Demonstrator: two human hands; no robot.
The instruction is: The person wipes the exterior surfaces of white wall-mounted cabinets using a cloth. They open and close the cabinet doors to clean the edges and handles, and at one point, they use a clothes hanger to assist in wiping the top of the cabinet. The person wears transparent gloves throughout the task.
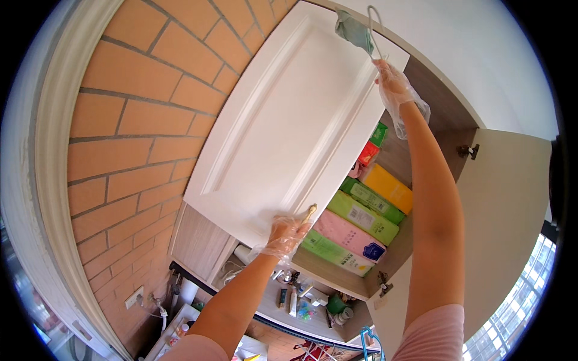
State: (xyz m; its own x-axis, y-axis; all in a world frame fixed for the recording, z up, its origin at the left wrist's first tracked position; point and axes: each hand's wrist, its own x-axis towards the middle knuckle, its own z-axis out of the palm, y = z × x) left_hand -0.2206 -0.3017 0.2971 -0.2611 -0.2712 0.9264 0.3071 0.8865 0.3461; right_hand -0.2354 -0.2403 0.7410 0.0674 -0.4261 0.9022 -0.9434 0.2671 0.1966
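My left hand [285,236], in a clear plastic glove, has its fingers closed round the brass-coloured handle [309,212] of a white panelled cabinet door [283,114]. Up by that door's top right corner is my right hand [394,83], also in a loose clear glove. It grips a bent wire [379,37] with a looped end, which looks like a wire hanger. A grey-green cloth [354,32] sits at the wire's upper end, against the door's top edge. How the cloth is fastened cannot be made out.
Behind the door, green, pink and yellow packages [361,221] lie stacked in the cabinet. Another door [512,222] stands swung out at right. Small bottles and tubes [293,301] occupy the lower shelf. An orange brick-patterned wall [126,120] borders the left side.
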